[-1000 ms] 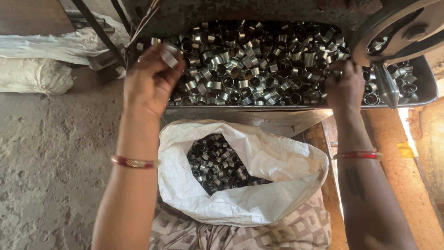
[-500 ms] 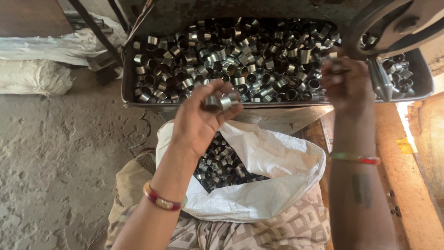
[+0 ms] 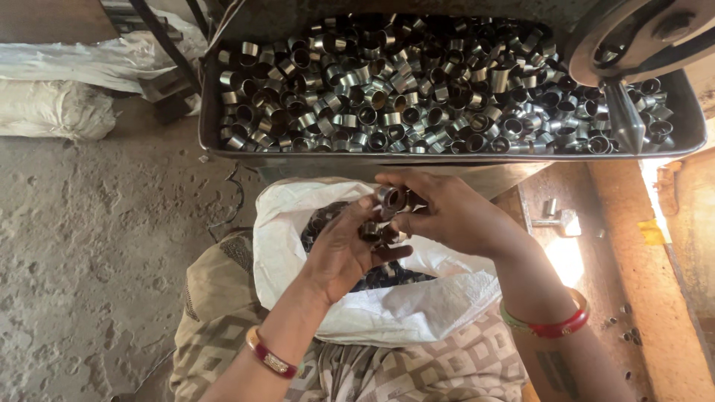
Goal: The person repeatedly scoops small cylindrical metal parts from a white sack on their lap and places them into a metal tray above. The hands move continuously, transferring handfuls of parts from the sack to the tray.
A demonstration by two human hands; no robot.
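Both hands meet over the mouth of the white woven sack point(image 3: 417, 298), just below the front rim of the metal tray point(image 3: 447, 158). The left hand point(image 3: 346, 253) is cupped palm-up and cradles a small cluster of short steel rings; at least 2 are visible near its fingertips, though the fingers hide how many lie deeper in the palm. The right hand point(image 3: 447, 216) comes in from above and pinches 1 steel ring point(image 3: 389, 198) between thumb and forefinger, so that its open bore faces the camera. Neither hand is slack: the left is curled around its load, the right is closed on that single ring.

To handle this well, the left palm would best stay level and well cupped, since the rings are smooth and round and would likely roll off a tilted hand. The pinch of the right hand seems safest on the outer wall of the ring, not across its thin edge, with light pressure so that it does not squirt free. Keeping both hands directly over the sack opening means that any dropped piece should fall in among the rings in the sack point(image 3: 380, 275) rather than onto the concrete floor point(image 3: 97, 246).

The pinched ring sits at the top of the left fingertips, touching or just beside the cradled ones. The heap of loose rings in the tray point(image 3: 417, 82) lies above and beyond both hands, apart from them.
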